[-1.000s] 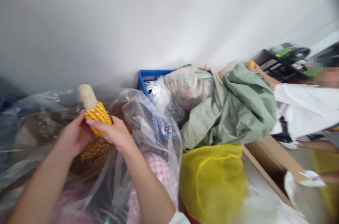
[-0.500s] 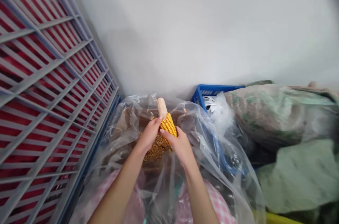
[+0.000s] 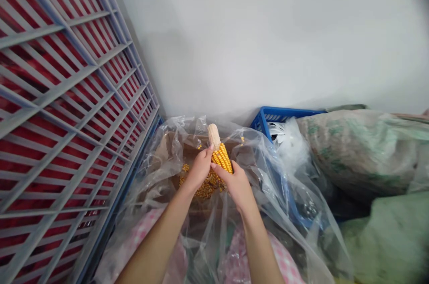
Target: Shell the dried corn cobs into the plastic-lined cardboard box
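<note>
Both of my hands grip one corn cob [image 3: 219,152] over an open clear plastic bag [image 3: 167,167]. The cob's upper end is bare and pale; yellow kernels still cover its lower part. My left hand [image 3: 200,170] wraps the cob from the left, thumb against the kernels. My right hand [image 3: 236,183] holds it from the right and below. A heap of loose yellow kernels [image 3: 204,188] lies in the bag beneath the hands. Pink checked cloth [image 3: 284,266] covers my lap under the bag.
A grey grid rack with red behind it [image 3: 60,109] leans at the left. A blue plastic crate [image 3: 271,118] stands against the white wall, with a stuffed printed sack [image 3: 362,154] and green cloth [image 3: 389,239] to the right.
The view swung left from a co-worker and yellow bag to the rack, then steadied. My hands kept hold of the cob, which now sits slightly further right in view.
</note>
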`<state>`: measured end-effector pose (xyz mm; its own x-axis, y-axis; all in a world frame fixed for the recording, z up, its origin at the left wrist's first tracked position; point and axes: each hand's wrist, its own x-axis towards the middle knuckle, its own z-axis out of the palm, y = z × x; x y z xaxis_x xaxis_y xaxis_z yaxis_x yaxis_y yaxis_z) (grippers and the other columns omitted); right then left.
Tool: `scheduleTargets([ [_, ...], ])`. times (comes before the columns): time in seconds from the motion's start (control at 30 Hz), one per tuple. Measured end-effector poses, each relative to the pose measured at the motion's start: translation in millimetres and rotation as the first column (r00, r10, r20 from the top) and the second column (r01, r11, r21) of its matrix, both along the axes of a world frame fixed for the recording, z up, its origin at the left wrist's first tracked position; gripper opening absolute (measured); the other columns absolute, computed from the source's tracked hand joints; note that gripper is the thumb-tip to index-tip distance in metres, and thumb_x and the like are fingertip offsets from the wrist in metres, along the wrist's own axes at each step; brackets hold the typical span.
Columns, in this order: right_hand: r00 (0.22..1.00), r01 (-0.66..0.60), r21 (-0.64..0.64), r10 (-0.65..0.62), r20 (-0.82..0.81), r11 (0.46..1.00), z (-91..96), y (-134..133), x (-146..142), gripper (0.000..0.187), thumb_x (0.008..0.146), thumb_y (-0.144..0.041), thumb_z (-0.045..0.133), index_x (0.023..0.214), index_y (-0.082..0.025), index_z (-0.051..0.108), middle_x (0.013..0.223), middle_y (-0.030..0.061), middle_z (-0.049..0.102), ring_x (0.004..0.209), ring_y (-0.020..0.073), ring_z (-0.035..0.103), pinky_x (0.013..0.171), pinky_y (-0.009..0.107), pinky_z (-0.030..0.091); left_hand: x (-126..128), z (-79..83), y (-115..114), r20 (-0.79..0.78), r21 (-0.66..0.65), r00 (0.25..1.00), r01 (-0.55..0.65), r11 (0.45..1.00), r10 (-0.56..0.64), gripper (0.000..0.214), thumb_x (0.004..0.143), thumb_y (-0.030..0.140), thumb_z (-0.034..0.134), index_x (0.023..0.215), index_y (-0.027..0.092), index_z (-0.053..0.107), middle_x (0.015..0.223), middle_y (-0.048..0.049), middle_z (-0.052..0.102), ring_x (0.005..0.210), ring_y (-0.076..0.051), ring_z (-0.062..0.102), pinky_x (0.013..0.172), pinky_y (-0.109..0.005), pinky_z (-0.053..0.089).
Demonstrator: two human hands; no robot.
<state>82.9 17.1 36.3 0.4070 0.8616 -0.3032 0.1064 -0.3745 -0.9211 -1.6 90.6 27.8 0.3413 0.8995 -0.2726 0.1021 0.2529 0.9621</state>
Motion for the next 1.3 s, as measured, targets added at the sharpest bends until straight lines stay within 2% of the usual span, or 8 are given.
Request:
scheduleTargets([
  [0.57,0.998,-0.01,-0.067,0.014,0.058,0.998,-0.2,2.4,0.8,0.045,0.061,-0.055,0.056,0.081,-0.014,0.06,0.073,0.0035,0.061,0.059,0.0131,0.049,0.054,0.022,0.035,3.3,-14.4,6.2,-0.189,0.092,0.981,-0.024,0.995,0.041,0.057,0.078,0.054,0.031,0.084,0.007,0.062,0.081,-0.0136,0.065,0.076,-0.022,0.059,0.07,-0.032,0.043],
  [0.73,0.992,-0.029,-0.074,0.038,0.119,0.997,2.4,2.9,9.7,0.05,0.06,-0.059,0.055,0.083,-0.015,0.06,0.072,0.0036,0.061,0.059,0.0138,0.051,0.053,0.023,0.035,-7.5,10.5,5.0,-0.323,0.161,0.945,0.116,0.98,-0.059,0.053,0.082,0.047,0.03,0.104,0.007,0.056,0.107,-0.0177,0.06,0.101,-0.025,0.054,0.087,-0.038,0.039],
  [0.9,0.969,0.047,-0.127,-0.015,0.247,0.991,11.7,3.3,23.7,0.048,0.059,-0.06,0.054,0.078,-0.016,0.059,0.068,0.0038,0.061,0.06,0.0156,0.052,0.055,0.024,0.035,-54.3,66.6,-4.9,-0.458,0.724,0.711,-0.049,0.688,0.534,0.057,0.08,0.038,0.04,0.127,0.006,0.035,0.136,-0.0145,0.033,0.13,-0.019,0.02,0.105,-0.038,0.018],
  [0.97,0.96,0.076,-0.127,-0.038,0.279,0.989,13.9,3.2,27.2,0.049,0.058,-0.061,0.054,0.077,-0.016,0.059,0.068,0.0041,0.061,0.061,0.0161,0.053,0.055,0.024,0.035,-66.3,78.0,-8.5,-0.592,0.655,0.692,0.114,0.747,0.413,0.052,0.08,0.039,0.036,0.117,0.005,0.048,0.123,-0.014,0.049,0.123,-0.018,0.034,0.1,-0.033,0.029],
  [1.03,0.956,0.088,-0.122,-0.049,0.29,0.989,14.7,1.9,29.1,0.049,0.058,-0.062,0.053,0.077,-0.017,0.059,0.067,0.004,0.061,0.061,0.0162,0.053,0.055,0.024,0.035,-70.2,81.5,-10.1,-0.761,0.447,0.641,0.407,0.797,0.099,0.048,0.073,0.044,0.045,0.101,0.009,0.061,0.106,-0.0131,0.061,0.111,-0.022,0.049,0.092,-0.032,0.039],
  [1.1,0.955,0.082,-0.114,-0.045,0.293,0.99,14.4,-0.8,30.4,0.05,0.058,-0.062,0.052,0.077,-0.017,0.059,0.067,0.0036,0.061,0.061,0.016,0.053,0.055,0.024,0.035,-69.4,82.6,-8.8,-0.823,0.331,0.561,0.606,0.723,-0.093,0.045,0.07,0.046,0.05,0.1,0.015,0.063,0.106,-0.011,0.063,0.106,-0.024,0.053,0.09,-0.035,0.04],
  [1.23,0.951,0.061,-0.078,-0.034,0.307,0.995,13.0,-7.3,34.4,0.051,0.059,-0.064,0.051,0.079,-0.018,0.059,0.069,0.0032,0.061,0.062,0.016,0.053,0.056,0.024,0.035,-67.7,91.1,-1.5,-0.839,0.402,0.544,0.631,0.663,-0.009,0.048,0.08,0.043,0.036,0.118,0.017,0.051,0.122,-0.0103,0.052,0.116,-0.023,0.044,0.098,-0.041,0.03],
  [1.3,0.949,0.067,-0.076,-0.04,0.314,0.995,13.2,-9.2,37.0,0.052,0.06,-0.065,0.05,0.08,-0.018,0.059,0.069,0.0035,0.061,0.063,0.0164,0.053,0.056,0.024,0.035,-68.0,98.4,-0.4,-0.888,0.121,0.373,0.755,0.644,-0.27,0.05,0.073,0.046,0.048,0.111,0.016,0.056,0.113,-0.0118,0.059,0.109,-0.026,0.051,0.093,-0.038,0.037],
])
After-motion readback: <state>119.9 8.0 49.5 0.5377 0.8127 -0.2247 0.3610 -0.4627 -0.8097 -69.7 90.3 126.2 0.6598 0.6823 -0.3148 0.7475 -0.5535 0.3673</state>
